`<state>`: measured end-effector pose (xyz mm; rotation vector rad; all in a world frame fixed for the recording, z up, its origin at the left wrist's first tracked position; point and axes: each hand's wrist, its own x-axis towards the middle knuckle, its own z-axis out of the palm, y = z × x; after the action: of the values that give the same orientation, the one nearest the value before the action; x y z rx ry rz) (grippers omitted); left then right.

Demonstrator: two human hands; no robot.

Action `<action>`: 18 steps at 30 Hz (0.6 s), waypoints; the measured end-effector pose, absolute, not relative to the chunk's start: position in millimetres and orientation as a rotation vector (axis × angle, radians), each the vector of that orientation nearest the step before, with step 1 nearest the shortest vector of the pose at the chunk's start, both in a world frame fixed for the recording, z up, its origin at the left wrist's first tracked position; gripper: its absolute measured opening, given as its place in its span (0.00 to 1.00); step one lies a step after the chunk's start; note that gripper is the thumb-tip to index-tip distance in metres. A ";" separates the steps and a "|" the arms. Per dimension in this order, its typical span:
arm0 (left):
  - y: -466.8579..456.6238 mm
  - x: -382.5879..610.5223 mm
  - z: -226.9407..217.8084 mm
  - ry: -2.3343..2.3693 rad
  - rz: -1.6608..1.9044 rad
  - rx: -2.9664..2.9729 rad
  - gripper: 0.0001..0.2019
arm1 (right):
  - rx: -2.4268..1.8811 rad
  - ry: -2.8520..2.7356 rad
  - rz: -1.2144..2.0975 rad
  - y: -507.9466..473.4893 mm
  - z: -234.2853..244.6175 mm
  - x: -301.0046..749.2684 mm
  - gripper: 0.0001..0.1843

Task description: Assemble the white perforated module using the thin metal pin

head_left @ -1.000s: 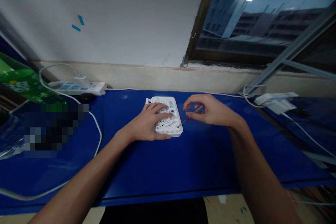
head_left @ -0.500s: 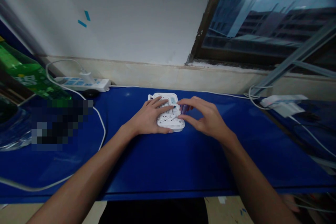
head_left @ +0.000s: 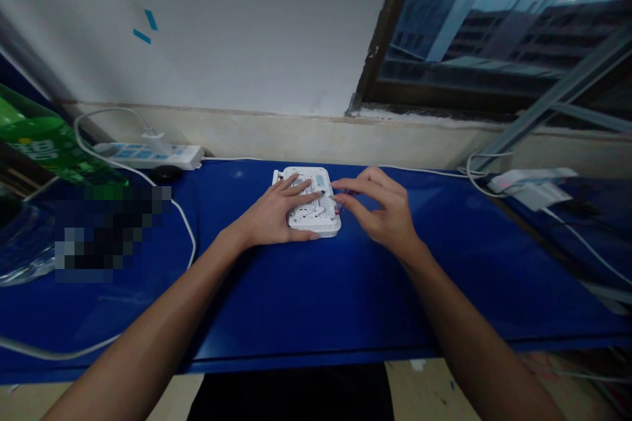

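A white router-like box (head_left: pixel 323 218) with rounded corners and a perforated face lies on the blue table. A pale label (head_left: pixel 320 182) shows on its face, and a short white stub sticks out at its far left corner. My left hand (head_left: pixel 271 214) rests flat across the left part of the box, fingers spread. At the right edge of the box, my right hand (head_left: pixel 382 204) is closed in a pinch of thumb and forefinger. A small translucent purplish piece (head_left: pixel 339 208) shows at its fingertips, mostly hidden by the fingers, its kind unclear.
A white power strip (head_left: pixel 185 156) with a plugged-in charger stands by the wall at left, beside a dark round object (head_left: pixel 166 174). Green bottles (head_left: pixel 54 151) lie at far left. A white cable (head_left: pixel 185 217) crosses the table's left side. White adapters (head_left: pixel 536 187) sit at right.
The view has shifted slightly. My right fingers sit differently on the purplish piece, of which less shows now. My left hand stays spread on the white box.
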<state>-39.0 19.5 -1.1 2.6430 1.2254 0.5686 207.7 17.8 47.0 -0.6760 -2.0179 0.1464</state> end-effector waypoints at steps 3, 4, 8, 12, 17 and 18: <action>19.2 -38.4 -0.7 1.226 0.562 2.655 0.45 | -0.690 -2.069 0.165 17.8 47.9 206.1 0.16; 18.9 -38.2 -0.4 1.227 0.561 2.660 0.45 | -0.682 -2.097 0.198 17.6 48.3 205.7 0.19; 16.9 -36.9 0.2 1.233 0.557 2.670 0.45 | -0.656 -2.089 0.298 17.2 47.1 204.6 0.21; 15.8 -35.6 0.3 1.224 0.565 2.671 0.45 | -0.727 -1.993 0.213 18.5 44.3 202.9 0.11; 15.3 -34.6 1.6 1.233 0.556 2.670 0.45 | -0.737 -2.041 0.226 20.4 46.8 203.5 0.17; 15.1 -34.5 1.9 1.235 0.555 2.666 0.45 | -0.720 -2.061 0.254 20.7 47.5 204.1 0.19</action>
<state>-34.5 15.1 1.9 2.6663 1.2346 0.5551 204.1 20.7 47.5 -0.7202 -2.0607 0.2537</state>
